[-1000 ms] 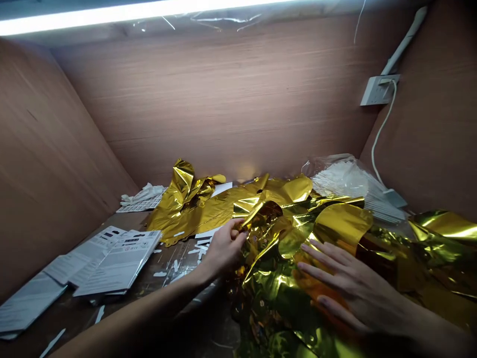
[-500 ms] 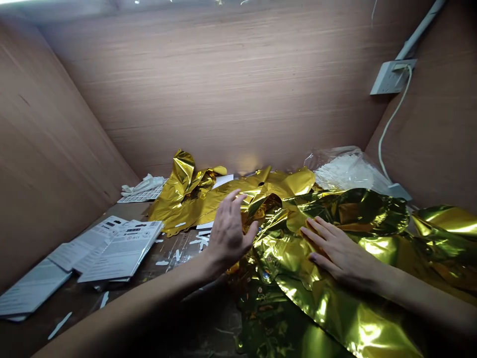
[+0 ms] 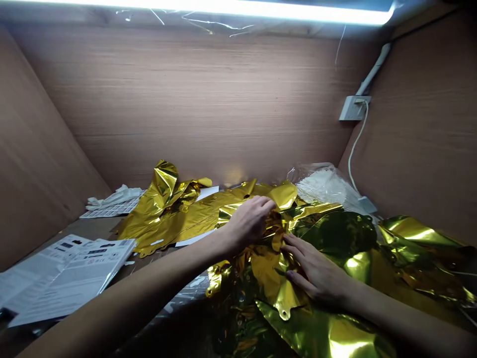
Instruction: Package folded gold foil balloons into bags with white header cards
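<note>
Deflated gold foil balloons lie in a crumpled, overlapping heap across the bench. My left hand reaches over the middle of the heap, its fingers curled down and closed on a foil fold; the fingertips are partly hidden. Just right of it, my right hand rests on the foil with fingers stretched forward and thumb apart. Under my right hand, a gold foil piece ends in a tab with a small hole. Darker, greenish-looking foil spreads to the right.
White printed cards in clear sleeves lie at the left. A clear bag of white sticks stands at the back right. A socket with a plugged white cable hangs on the wall. A bright tube light runs overhead.
My left hand has gone from open and raised to closed on the foil, moving right. The right hand stays on the foil, which is rearranged beneath it. The view has tilted up.
</note>
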Action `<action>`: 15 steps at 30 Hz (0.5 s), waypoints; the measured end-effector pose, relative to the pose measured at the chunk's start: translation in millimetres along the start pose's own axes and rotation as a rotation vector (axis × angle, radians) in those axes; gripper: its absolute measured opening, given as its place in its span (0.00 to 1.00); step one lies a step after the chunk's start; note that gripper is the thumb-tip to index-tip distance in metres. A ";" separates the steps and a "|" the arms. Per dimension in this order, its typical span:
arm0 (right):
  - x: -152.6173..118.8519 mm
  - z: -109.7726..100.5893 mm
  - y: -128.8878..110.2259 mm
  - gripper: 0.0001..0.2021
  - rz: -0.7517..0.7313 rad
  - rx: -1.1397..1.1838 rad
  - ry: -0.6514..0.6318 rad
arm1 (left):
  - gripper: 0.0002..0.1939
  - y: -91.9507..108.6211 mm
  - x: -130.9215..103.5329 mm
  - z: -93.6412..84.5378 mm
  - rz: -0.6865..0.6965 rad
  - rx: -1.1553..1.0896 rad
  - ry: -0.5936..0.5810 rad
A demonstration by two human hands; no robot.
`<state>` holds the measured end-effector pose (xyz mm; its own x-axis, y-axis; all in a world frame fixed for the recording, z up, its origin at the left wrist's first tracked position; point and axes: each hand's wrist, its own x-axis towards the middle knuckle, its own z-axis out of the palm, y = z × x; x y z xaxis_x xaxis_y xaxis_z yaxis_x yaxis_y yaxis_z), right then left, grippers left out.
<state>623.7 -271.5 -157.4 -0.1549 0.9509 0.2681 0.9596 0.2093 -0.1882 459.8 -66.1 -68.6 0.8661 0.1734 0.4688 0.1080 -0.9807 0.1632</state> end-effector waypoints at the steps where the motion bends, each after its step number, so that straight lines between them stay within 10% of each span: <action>1: 0.4 -0.7 -2.0 0.29 -0.004 0.000 -0.014 | 0.23 4.8 9.4 -0.7 0.077 0.059 -0.025; 7: 0.3 -3.8 -6.7 0.28 0.029 0.000 -0.060 | 0.10 -11.7 63.2 21.4 0.053 0.109 -0.394; 15: 0.0 -3.5 -4.2 0.28 -0.005 0.003 -0.059 | 0.07 -38.3 50.5 37.6 -0.052 -0.090 -0.396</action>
<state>620.5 -273.2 -153.3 -0.1730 0.9616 0.2130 0.9580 0.2145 -0.1902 517.7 -23.1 -83.9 0.9835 0.1566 0.0906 0.1283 -0.9567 0.2611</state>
